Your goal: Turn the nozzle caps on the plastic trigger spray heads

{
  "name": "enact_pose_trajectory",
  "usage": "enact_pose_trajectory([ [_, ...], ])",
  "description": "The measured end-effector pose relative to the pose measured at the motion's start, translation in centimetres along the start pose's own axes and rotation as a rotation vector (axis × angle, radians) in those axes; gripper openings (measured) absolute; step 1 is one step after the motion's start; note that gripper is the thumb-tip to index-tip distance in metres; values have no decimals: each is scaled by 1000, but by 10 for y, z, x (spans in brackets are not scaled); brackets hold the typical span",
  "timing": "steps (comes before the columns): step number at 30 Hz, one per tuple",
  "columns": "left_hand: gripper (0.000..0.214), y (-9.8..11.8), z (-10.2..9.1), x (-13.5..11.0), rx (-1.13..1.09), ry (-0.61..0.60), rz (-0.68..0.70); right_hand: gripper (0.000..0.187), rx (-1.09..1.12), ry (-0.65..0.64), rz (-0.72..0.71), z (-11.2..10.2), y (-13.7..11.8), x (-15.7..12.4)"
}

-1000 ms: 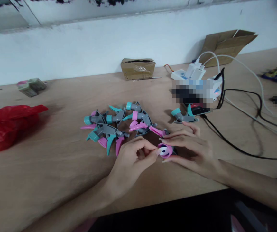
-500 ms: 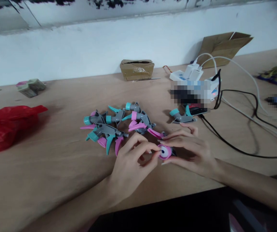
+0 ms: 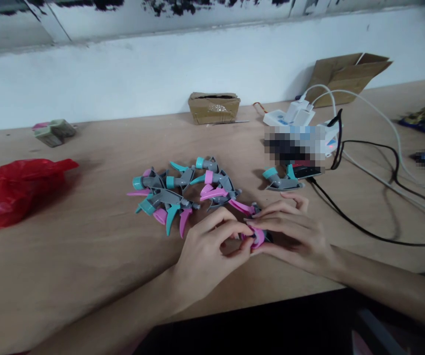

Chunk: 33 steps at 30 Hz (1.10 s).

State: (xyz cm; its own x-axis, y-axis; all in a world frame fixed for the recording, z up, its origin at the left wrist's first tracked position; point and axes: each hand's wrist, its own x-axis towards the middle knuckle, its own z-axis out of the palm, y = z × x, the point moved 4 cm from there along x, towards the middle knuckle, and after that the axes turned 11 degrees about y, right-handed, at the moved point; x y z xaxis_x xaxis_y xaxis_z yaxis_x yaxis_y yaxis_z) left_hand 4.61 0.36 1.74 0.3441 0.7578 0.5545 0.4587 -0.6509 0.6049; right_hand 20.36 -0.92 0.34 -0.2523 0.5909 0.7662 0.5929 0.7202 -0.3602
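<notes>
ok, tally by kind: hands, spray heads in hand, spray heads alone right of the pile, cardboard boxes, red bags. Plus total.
Hands: 2, left hand and right hand
In hand: 1 pink-collared spray head
Alone: 1 teal-capped spray head
Cardboard boxes: 2, left box and right box
Red bag: 1
Total: 7
Pile not counted; too much overlap.

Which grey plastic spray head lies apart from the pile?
The grey plastic spray head with teal collar and trigger, just beyond the right hand; the other loose heads lie bunched to its left.
</notes>
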Motion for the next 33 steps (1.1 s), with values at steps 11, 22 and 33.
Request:
enact_pose_trajectory([
  [11, 8, -4, 1, -3, -36, -39, -111, 23, -36, 22, -1, 0, -2, 3],
  [22, 23, -4, -11, -9, -79, 49, 64, 22, -181, 63, 97, -2, 26, 31],
  [33, 22, -5, -8, -11, -53, -23, 96, 40, -253, -196, 12, 35, 83, 89],
])
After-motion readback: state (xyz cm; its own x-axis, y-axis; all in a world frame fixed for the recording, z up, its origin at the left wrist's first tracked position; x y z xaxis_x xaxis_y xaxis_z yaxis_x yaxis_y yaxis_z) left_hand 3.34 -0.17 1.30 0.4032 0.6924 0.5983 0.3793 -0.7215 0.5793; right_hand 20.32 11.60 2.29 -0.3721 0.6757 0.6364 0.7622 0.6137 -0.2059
